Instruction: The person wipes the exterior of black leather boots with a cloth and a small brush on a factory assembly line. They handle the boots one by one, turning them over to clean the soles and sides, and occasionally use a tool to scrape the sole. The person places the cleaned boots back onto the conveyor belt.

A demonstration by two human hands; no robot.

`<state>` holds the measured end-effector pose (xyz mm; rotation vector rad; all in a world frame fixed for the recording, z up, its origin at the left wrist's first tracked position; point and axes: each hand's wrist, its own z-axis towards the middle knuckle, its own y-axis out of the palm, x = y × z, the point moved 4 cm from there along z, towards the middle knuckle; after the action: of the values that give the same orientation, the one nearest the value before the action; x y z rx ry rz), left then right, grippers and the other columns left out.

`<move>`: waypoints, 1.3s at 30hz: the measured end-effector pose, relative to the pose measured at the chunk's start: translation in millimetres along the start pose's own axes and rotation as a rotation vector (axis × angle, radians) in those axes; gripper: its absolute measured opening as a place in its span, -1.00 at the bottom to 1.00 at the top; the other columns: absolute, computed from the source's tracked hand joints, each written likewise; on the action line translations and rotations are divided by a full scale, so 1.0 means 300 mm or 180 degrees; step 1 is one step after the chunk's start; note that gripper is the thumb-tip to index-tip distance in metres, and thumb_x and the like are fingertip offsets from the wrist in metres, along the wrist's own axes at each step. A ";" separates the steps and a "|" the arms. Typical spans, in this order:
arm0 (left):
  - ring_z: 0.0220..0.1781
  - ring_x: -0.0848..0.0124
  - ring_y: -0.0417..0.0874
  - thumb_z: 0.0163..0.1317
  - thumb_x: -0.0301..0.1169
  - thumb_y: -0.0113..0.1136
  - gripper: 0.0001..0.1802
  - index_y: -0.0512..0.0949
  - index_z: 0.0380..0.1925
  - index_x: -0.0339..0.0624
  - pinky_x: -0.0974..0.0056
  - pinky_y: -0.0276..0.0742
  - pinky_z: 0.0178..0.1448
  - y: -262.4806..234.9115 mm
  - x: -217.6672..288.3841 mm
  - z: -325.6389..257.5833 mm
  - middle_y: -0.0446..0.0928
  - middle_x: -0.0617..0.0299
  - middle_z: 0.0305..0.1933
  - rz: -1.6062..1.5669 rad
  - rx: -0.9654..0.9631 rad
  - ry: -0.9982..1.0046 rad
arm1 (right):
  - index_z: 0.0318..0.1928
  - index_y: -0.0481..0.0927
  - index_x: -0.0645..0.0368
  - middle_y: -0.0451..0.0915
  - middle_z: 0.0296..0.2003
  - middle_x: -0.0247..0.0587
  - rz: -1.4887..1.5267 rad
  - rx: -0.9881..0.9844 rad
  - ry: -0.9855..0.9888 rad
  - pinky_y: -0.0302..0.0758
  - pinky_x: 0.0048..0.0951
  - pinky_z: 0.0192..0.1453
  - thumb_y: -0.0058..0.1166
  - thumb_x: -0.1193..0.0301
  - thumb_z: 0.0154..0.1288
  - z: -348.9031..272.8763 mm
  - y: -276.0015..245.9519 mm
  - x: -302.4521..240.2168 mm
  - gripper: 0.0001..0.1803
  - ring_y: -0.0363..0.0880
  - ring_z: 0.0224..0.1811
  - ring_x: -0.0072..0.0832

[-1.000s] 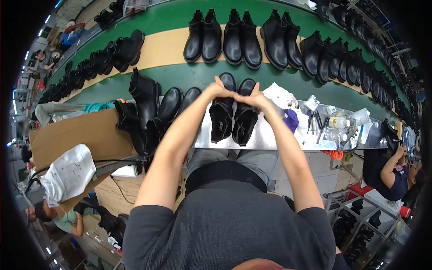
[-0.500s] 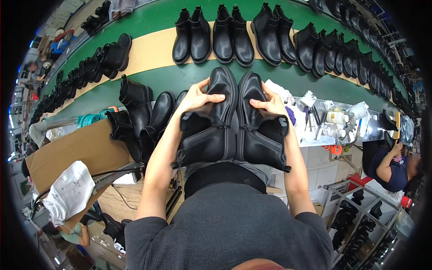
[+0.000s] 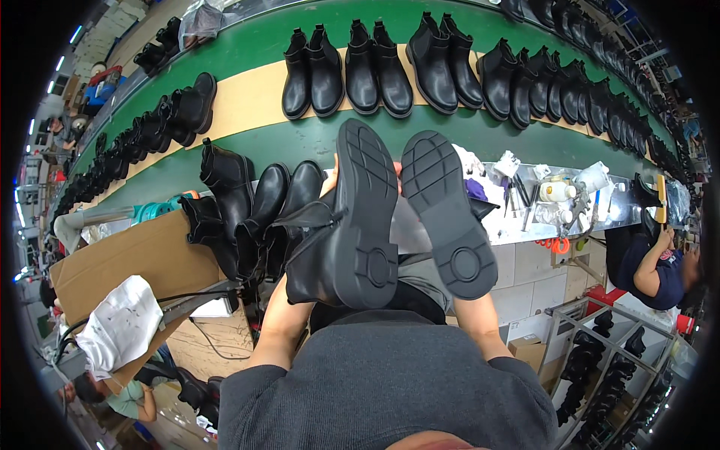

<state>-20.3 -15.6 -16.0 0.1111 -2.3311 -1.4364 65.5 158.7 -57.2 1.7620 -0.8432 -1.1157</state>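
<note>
Two black ankle boots are lifted in front of me, their ridged dark soles turned up toward me. The left boot shows its sole and part of its shaft, with the zip side flap sticking out to the left. The right boot leans, toe toward the left boot and heel toward my right arm. My left hand is closed around the left boot's far side, only a little of it showing. Behind the right boot, my right hand is almost wholly hidden; its forearm runs up to that boot, which it supports.
Pairs of finished-looking black boots line a tan strip on the green bench. More boots stand at left beside a cardboard sheet. Bottles and tools lie at right. A co-worker sits far right, near a metal rack.
Both boots have been turned over, from uppers and toes facing me to soles facing me. My hands have gone from plain view on the toes to mostly hidden behind the boots.
</note>
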 end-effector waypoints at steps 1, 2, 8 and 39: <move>-0.20 0.34 0.67 0.31 -0.08 0.10 -0.46 0.45 0.02 -0.38 0.32 0.62 -0.13 0.019 0.008 -0.020 0.60 0.05 -0.12 0.0017 -0.0078 -0.0011 | 0.23 0.32 0.27 0.56 -0.05 -0.14 0.0027 0.0026 -0.0007 0.54 -0.40 -0.01 0.02 0.14 0.37 -0.010 -0.007 -0.010 -0.43 0.59 -0.10 -0.44; -0.19 0.34 0.67 0.31 -0.08 0.10 -0.46 0.44 0.04 -0.38 0.32 0.62 -0.12 0.038 0.031 -0.042 0.60 0.04 -0.11 0.0076 -0.0128 -0.0017 | 0.22 0.33 0.26 0.56 -0.05 -0.14 0.0022 0.0076 -0.0022 0.54 -0.38 -0.02 0.02 0.14 0.37 -0.023 -0.011 -0.024 -0.44 0.60 -0.10 -0.43; 0.07 0.15 0.56 0.17 0.05 0.16 -0.20 0.28 0.24 -0.32 0.19 0.49 0.12 -0.222 0.235 0.069 0.49 -0.14 0.07 0.3440 0.1444 0.0562 | 0.19 0.36 0.28 0.58 -0.07 -0.03 -0.2171 0.1606 -0.0899 0.57 -0.20 -0.01 0.05 0.12 0.32 0.054 0.015 -0.108 -0.41 0.63 -0.12 -0.24; -0.50 0.13 0.63 -0.01 -0.29 0.26 -0.80 0.66 -0.51 -0.20 0.15 0.52 -0.36 0.346 0.673 -0.488 0.54 0.04 -0.65 0.6998 0.2073 0.1589 | 0.19 0.41 0.31 0.55 -0.01 0.10 -0.5109 0.2487 -0.1032 0.55 -0.20 -0.01 0.04 0.18 0.33 -0.092 -0.171 0.097 -0.44 0.57 0.00 -0.10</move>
<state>-136.6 -144.7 190.8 -1.2442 -1.0112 0.4376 106.5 162.5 -107.7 3.0574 0.2902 -2.2741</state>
